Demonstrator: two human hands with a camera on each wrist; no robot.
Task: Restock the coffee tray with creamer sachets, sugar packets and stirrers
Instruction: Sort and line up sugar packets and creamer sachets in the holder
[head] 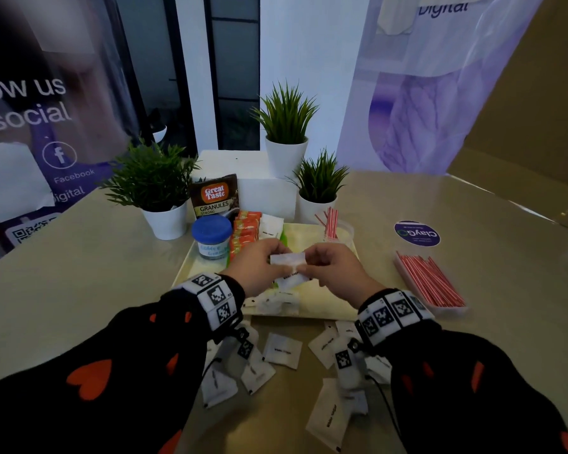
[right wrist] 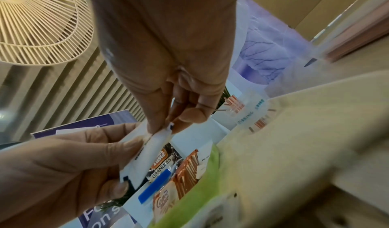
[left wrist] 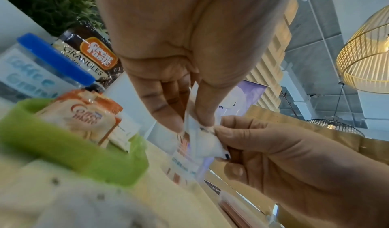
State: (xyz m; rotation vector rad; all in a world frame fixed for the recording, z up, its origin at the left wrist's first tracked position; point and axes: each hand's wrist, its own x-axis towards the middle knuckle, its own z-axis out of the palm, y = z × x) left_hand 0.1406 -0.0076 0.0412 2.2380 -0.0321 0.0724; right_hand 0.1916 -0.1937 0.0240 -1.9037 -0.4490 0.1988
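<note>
Presently both hands pinch white sugar packets (head: 287,258) above the tray (head: 328,306), left hand (head: 259,267) at one end, right hand (head: 333,268) at the other, long axis running across between them. Judged: the green holder (left wrist: 69,141) lies forward-left, nearer the left hand.

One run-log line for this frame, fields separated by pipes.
left hand: pinches sugar packets | right hand: pinches same packets | position: above tray | loose packets: on table
</note>
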